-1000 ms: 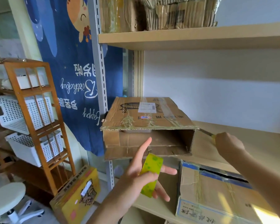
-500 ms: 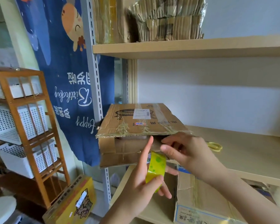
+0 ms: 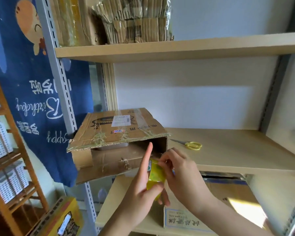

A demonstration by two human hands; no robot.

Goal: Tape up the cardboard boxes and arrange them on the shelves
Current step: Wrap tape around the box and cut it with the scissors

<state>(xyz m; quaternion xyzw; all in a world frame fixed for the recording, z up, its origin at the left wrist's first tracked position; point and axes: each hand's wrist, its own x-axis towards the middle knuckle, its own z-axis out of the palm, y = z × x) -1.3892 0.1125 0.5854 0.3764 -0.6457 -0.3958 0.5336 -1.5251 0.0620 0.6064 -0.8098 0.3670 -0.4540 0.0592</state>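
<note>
I am gripping the yellow tape roll point(image 3: 156, 174) in my left hand point(image 3: 141, 189), my right hand point(image 3: 180, 174) pinching its edge, before the open cardboard box point(image 3: 117, 142) at the shelf's point(image 3: 237, 150) front left corner.

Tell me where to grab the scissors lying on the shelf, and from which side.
Take the scissors by the yellow handle loops, coming from the front right. The loops point toward the open shelf; the blades point left toward the cardboard box, which probably crowds that end.
</note>
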